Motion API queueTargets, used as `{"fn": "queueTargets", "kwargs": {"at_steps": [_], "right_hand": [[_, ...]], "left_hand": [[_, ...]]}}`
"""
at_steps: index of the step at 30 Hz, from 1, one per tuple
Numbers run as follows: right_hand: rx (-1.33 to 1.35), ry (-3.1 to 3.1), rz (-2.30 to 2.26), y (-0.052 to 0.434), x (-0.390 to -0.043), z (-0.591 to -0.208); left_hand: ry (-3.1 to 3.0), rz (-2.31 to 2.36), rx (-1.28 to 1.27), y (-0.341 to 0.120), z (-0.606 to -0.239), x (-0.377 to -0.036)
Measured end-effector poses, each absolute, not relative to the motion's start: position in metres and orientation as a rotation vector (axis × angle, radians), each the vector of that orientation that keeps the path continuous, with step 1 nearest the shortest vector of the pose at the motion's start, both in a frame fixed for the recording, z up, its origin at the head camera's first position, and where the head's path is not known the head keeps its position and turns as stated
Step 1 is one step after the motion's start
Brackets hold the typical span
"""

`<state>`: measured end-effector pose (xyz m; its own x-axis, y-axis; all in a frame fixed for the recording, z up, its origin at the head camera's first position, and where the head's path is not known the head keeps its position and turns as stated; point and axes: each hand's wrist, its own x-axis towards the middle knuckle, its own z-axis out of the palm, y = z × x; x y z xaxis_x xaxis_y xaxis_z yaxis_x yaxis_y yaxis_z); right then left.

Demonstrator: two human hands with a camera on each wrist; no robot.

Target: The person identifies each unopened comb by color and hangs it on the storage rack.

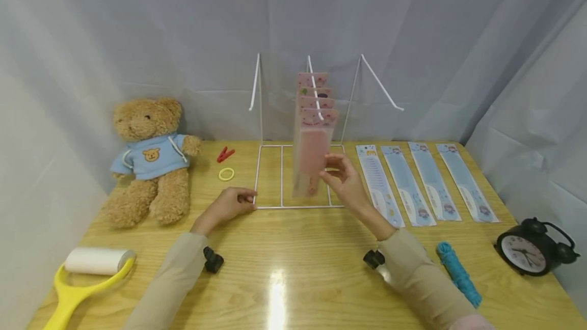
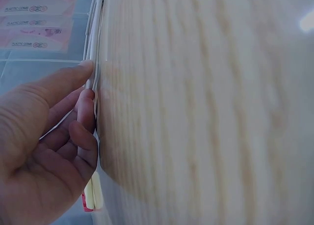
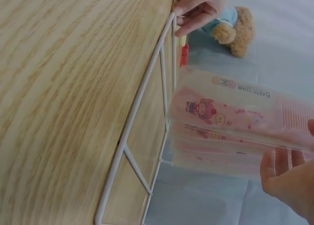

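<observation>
A white wire rack (image 1: 300,208) stands on the table with three prongs at its top. Several pink packaged plastic combs (image 1: 314,152) hang one behind another from the middle prong. My right hand (image 1: 346,182) holds the right edge of the front package, fingertips curled at its side; in the right wrist view, fingers (image 3: 282,166) show at that package's edge. At the rack's front left corner, my left hand (image 1: 229,203) pinches the base wire between thumb and fingers, as the left wrist view shows close up (image 2: 64,126).
Several blue packaged combs (image 1: 431,180) lie right of the rack. A black alarm clock (image 1: 527,251) and blue rope bundle (image 1: 458,274) are at right. Leftward are a teddy bear (image 1: 153,159), red clip (image 1: 224,155), yellow ring (image 1: 226,174) and lint roller (image 1: 98,261).
</observation>
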<state>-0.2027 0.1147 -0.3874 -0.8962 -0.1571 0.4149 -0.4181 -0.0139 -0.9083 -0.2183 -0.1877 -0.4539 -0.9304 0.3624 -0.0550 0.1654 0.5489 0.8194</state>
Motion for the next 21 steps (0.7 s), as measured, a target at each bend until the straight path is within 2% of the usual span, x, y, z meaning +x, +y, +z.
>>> {"fn": "queueTargets", "kwargs": {"at_steps": [21], "right_hand": [[0.429, -2.107, 1.964, 0.13, -0.207, -0.393]], "left_hand": [[2.587, 1.301, 0.455, -0.187, -0.454, -0.219]]}}
